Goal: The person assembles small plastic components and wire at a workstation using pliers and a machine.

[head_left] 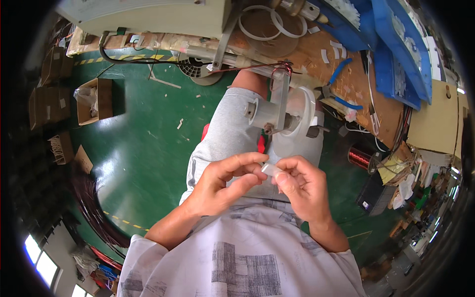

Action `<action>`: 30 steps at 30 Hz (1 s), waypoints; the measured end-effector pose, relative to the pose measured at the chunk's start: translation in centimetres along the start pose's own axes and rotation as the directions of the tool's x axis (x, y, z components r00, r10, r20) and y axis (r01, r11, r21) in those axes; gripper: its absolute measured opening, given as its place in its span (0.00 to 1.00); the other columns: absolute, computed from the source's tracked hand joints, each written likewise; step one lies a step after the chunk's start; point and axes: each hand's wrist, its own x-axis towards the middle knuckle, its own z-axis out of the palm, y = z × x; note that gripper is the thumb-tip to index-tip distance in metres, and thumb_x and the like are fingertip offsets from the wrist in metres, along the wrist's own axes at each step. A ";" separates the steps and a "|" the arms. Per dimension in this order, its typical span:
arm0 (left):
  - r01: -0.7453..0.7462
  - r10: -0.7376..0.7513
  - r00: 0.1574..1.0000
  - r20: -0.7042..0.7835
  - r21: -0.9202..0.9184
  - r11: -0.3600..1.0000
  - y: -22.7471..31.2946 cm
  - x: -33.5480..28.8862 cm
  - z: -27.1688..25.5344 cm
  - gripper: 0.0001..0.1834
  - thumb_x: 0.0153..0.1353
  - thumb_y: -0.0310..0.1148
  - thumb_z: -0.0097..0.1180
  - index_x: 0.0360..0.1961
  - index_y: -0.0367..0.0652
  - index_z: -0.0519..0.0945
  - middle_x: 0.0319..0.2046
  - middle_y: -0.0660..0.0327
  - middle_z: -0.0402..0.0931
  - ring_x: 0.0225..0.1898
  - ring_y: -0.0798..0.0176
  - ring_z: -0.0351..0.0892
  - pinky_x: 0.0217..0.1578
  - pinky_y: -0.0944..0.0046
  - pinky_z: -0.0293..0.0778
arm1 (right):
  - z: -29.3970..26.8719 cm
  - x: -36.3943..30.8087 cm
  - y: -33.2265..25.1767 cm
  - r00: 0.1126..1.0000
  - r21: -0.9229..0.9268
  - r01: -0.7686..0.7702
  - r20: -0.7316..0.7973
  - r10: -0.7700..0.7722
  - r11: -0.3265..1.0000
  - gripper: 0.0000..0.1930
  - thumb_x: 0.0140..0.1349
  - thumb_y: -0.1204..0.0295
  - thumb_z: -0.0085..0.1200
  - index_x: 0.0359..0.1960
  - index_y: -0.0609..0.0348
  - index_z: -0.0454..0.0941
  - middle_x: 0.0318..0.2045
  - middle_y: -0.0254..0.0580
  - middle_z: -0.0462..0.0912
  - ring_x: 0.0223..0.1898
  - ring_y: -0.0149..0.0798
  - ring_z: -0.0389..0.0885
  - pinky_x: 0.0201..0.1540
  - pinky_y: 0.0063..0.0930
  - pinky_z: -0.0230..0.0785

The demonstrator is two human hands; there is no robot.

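Over my lap, my right hand (304, 188) pinches a small white plastic piece (269, 169) between thumb and fingertips. Close to its left side is my left hand (220, 184), its index finger stretched toward the piece and its thumb apart below. Whether a left fingertip touches the piece, I cannot tell. Just beyond my hands, a metal shaft holder (264, 114) on an arm carries a whitish round disc (302, 116). Dark red wire (284, 64) loops at the top of that arm.
Blue-handled pliers (341, 81), two white rings (260, 22) and blue bins (401, 44) of small white parts are on the bench (356, 64). A copper-red wire spool (363, 158) stands at right. Cardboard boxes (94, 101) sit on the green floor at left.
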 end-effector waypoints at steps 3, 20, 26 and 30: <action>-0.018 0.018 0.999 0.043 0.013 1.000 -0.1 -0.2 0.2 0.34 0.60 0.29 0.71 0.67 0.37 0.72 0.43 0.59 0.81 0.47 0.64 0.82 0.49 0.64 0.77 | -0.6 -0.3 0.4 0.996 -0.046 0.053 -0.068 -0.056 0.998 0.08 0.70 0.72 0.59 0.43 0.67 0.80 0.33 0.36 0.85 0.33 0.24 0.81 0.37 0.22 0.76; -0.034 0.044 0.998 -0.046 0.197 0.980 1.2 0.0 3.8 0.25 0.62 0.19 0.62 0.60 0.39 0.72 0.40 0.61 0.81 0.44 0.68 0.83 0.51 0.63 0.80 | -3.3 -1.6 2.0 0.997 0.174 -0.072 0.011 0.071 0.982 0.09 0.71 0.71 0.59 0.38 0.67 0.80 0.29 0.29 0.80 0.29 0.18 0.73 0.32 0.18 0.68; -0.093 0.101 0.995 -0.006 0.341 0.935 2.4 0.3 4.0 0.23 0.60 0.18 0.64 0.56 0.40 0.74 0.37 0.61 0.82 0.40 0.66 0.85 0.45 0.64 0.81 | -3.1 -1.5 1.1 0.995 0.041 -0.099 -0.023 0.100 0.994 0.07 0.66 0.73 0.59 0.35 0.66 0.79 0.26 0.30 0.80 0.26 0.21 0.73 0.29 0.18 0.67; -0.297 0.295 0.947 0.126 0.692 0.658 3.4 0.7 3.9 0.24 0.53 0.15 0.65 0.52 0.38 0.76 0.35 0.59 0.84 0.36 0.64 0.87 0.41 0.64 0.83 | -2.9 -1.4 1.3 0.998 -0.076 -0.040 -0.040 0.037 0.996 0.06 0.64 0.74 0.63 0.35 0.66 0.81 0.25 0.29 0.81 0.26 0.19 0.75 0.30 0.19 0.71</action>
